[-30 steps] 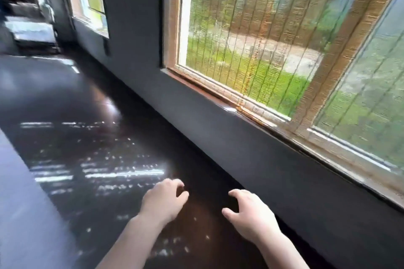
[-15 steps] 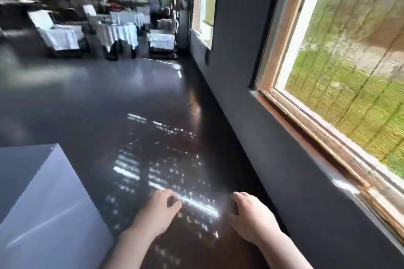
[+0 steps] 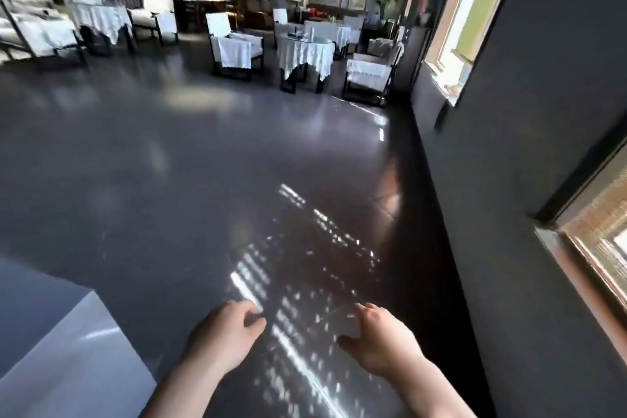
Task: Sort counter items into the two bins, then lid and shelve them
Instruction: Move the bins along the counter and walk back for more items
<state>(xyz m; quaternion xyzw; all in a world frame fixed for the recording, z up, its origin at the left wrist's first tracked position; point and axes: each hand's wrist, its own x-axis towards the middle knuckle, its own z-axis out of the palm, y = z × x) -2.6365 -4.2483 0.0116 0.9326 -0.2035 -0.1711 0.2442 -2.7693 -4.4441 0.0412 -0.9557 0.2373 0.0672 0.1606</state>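
A dark glossy floor (image 3: 169, 153) stretches far ahead of both hands, with cloth-covered tables (image 3: 305, 51) well beyond them. A grey wall (image 3: 509, 180) with windows (image 3: 468, 10) runs right of the right hand (image 3: 380, 343). A pale grey block (image 3: 61, 360), possibly a counter corner, sits left of the left hand (image 3: 224, 332). Both hands hover with fingers loosely curled, holding nothing; the bins are out of view.

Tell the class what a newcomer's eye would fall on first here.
Two bare hands, left hand and right hand, hover empty, fingers loosely curled, over the glossy dark floor with striped sunlight patches. Beyond stands a round white-clothed table; a sunlit wooden-framed window sits right.
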